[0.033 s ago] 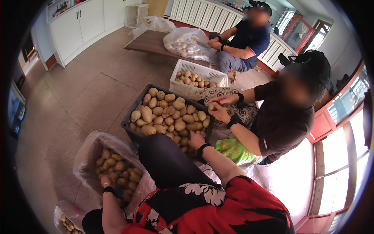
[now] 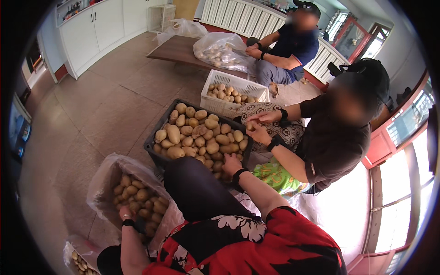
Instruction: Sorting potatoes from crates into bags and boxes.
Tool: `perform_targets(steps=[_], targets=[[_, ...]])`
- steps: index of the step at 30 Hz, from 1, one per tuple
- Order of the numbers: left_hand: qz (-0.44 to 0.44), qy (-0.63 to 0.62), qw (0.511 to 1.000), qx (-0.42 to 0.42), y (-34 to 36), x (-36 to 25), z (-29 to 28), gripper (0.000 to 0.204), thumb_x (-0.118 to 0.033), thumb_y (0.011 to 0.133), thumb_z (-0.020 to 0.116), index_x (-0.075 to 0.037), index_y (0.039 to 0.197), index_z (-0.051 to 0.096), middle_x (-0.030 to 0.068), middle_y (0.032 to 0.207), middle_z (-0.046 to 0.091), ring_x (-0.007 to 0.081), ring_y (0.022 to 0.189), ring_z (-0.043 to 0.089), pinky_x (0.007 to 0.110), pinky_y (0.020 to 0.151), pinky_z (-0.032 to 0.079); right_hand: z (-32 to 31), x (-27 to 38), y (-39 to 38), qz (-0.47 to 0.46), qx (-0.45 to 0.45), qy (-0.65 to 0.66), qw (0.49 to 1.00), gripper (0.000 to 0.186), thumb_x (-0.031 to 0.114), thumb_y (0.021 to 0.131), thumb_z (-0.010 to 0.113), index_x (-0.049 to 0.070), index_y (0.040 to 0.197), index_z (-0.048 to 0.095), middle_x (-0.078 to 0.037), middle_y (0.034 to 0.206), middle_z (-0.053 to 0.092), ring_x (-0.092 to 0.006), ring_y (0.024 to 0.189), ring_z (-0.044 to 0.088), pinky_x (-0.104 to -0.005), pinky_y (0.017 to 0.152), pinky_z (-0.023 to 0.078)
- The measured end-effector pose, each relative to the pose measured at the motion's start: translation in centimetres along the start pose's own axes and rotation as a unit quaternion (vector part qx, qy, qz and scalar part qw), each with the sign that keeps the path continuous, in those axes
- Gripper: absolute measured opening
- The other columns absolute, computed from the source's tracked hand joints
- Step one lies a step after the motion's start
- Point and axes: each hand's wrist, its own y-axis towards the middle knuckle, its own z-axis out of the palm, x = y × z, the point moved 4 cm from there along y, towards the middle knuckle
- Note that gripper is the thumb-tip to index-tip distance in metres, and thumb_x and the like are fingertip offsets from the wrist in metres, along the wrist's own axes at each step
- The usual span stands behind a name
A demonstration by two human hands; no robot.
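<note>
My right hand (image 2: 231, 164) is at the near right of a dark crate (image 2: 156, 121) heaped with potatoes (image 2: 173, 134), its fingers curled on a potato. My left hand (image 2: 125, 211) is down in a bin lined with clear plastic (image 2: 98, 190), beside more potatoes (image 2: 142, 195); its fingers are bent, and what they hold, if anything, is hidden. Both wrists wear black bands. Below left, a smaller bag (image 2: 82, 263) holds small potatoes.
A co-worker (image 2: 337, 146) at the right handles a potato. Behind the dark crate stands a white crate (image 2: 215, 105) of potatoes. Another person (image 2: 288, 55) sits by a clear bag (image 2: 220, 46) on a low wooden board (image 2: 169, 52). White cabinets (image 2: 80, 36) line the back left.
</note>
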Motion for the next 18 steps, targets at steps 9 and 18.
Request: perform_targets(steps=[9, 18], targets=[[0.042, 0.051, 0.993, 0.099, -2.9, -1.7, -1.3, 0.012, -0.02, 0.063, 0.072, -0.008, 0.065, 0.069, 0.0127, 0.073, 0.067, 0.0235, 0.074, 0.068, 0.033, 0.065, 0.053, -1.0, -0.6, 0.5, 0.026, 0.018, 0.029, 0.999, 0.049, 0.023, 0.073, 0.064, 0.01, 0.117, 0.051, -0.022, 0.113, 0.049, -0.0383, 0.105, 0.053, -0.0448, 0.089, 0.045], [-0.148, -0.187, 0.956, 0.171, -1.0, 1.1, 4.1, 0.019, -0.023, 0.069, 0.071, -0.01, 0.082, 0.071, 0.0124, 0.08, 0.068, 0.0233, 0.079, 0.067, 0.034, 0.071, 0.052, 3.4, -0.5, 1.3, -0.069, 0.014, -0.115, 0.991, 0.039, 0.019, 0.071, 0.062, 0.004, 0.106, 0.056, -0.02, 0.103, 0.059, -0.0388, 0.098, 0.054, -0.045, 0.084, 0.047]])
